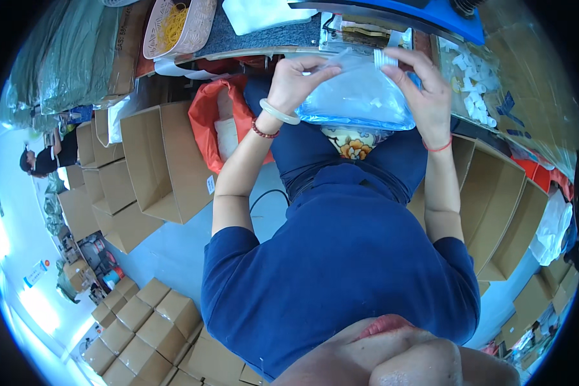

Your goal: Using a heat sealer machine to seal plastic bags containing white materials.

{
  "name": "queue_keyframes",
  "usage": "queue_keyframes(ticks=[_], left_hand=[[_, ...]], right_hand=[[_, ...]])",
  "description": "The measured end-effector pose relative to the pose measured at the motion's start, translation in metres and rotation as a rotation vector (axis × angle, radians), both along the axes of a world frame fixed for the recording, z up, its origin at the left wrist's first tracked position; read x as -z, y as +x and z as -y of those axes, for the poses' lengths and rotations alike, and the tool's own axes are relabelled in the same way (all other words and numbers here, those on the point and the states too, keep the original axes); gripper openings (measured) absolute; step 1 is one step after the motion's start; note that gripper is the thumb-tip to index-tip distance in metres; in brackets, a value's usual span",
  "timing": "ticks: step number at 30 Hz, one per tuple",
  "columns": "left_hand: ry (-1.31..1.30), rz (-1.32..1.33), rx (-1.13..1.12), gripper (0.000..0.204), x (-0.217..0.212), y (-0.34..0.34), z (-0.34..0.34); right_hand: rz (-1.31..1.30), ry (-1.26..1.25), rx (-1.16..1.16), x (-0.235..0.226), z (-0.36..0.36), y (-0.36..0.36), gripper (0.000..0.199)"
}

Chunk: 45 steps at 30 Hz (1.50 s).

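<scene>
Far out to the left of the fingers, a second person in a dark top (pixel 45 157) stands among stacked cardboard boxes (pixel 141 321). Closer in, an open cardboard carton (pixel 164 161) sits on the floor, well to the left of the left hand and lower in the view. Above it, on the bench edge, an oval woven basket (pixel 177 26) holds yellow rubber bands. Just below and left of the left wrist, an orange plastic bag (pixel 206 119) gapes open with white material inside.

The left hand (pixel 296 80) has a pale bangle and a red bead bracelet on its wrist. Its fingers (pixel 321 72) are pinched together on the upper left edge of a clear plastic bag (pixel 360 100), thumb against forefinger with the film between them. The bag hangs between the two hands, above the lap and just in front of the bench edge, its bluish body sagging below the fingertips.

The right hand (pixel 424 90), with a thin red cord at the wrist, grips the bag's upper right corner; its fingers (pixel 399 61) are closed on the film beside a small white ribbed strip (pixel 385 59). Beyond the right fingers, a heap of small white pieces (pixel 476 90) lies on the bench, and open cartons (pixel 495 206) stand lower to the right.
</scene>
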<state>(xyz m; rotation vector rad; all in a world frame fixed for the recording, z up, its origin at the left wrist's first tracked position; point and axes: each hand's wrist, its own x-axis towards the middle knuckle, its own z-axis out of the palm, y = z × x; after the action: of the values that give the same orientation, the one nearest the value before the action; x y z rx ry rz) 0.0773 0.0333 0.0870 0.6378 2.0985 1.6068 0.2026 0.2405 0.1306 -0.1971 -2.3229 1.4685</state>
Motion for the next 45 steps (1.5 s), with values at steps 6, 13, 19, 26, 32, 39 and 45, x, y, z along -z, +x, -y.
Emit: queue_keyframes(ticks=[6, 13, 19, 26, 32, 39, 45], left_hand=[[-0.008, 0.069, 0.282, 0.021, -0.001, 0.002, -0.01], [0.199, 0.891, 0.29, 0.025, 0.025, -0.008, -0.034], [0.316, 0.938, 0.132, 0.029, 0.045, -0.03, -0.07], [-0.167, 0.245, 0.137, 0.032, 0.033, -0.055, -0.038], [-0.535, -1.041, -0.142, 0.07, 0.072, -0.099, -0.006], [-0.217, -0.879, -0.26, 0.014, 0.088, -0.066, 0.029], [-0.186, -0.505, -0.224, 0.021, 0.034, -0.038, 0.016]], right_hand=[[-0.001, 0.395, -0.299, -0.028, -0.019, -0.016, 0.021], [0.244, 0.127, -0.124, 0.014, -0.049, -0.029, 0.025], [0.207, 0.868, 0.47, 0.057, -0.116, -0.022, 0.026], [0.224, 1.008, 0.43, 0.099, -0.146, -0.02, 0.026], [0.274, 0.897, 0.478, 0.096, -0.13, -0.012, 0.028], [-0.095, 0.755, 0.596, 0.064, -0.109, 0.007, 0.028], [0.183, 0.012, 0.299, 0.03, -0.021, 0.017, 0.028]])
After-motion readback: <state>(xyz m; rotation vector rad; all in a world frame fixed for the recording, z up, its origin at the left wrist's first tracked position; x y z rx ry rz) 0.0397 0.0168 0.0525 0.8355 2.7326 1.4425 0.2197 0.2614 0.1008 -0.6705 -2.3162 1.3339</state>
